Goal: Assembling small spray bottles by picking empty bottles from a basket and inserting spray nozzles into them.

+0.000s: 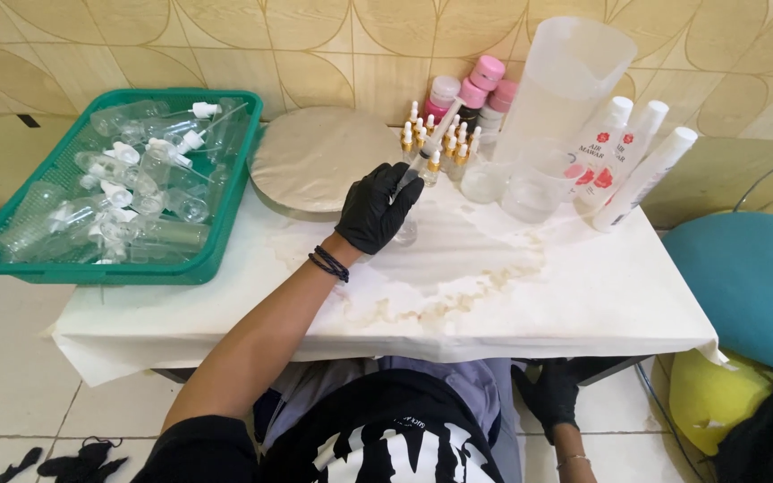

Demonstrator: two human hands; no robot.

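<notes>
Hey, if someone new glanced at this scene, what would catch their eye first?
Probably the black-gloved left hand at the table's middle, holding a slim clear dropper tube up over the stained white table cover. Next, the green basket of clear spray bottles on the left, and the tall translucent jug at the back.

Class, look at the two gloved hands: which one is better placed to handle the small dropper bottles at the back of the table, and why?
Probably the left hand: it is up on the table, holding a slim clear tube right beside the dropper bottles. The right hand hangs below the table edge.
</notes>
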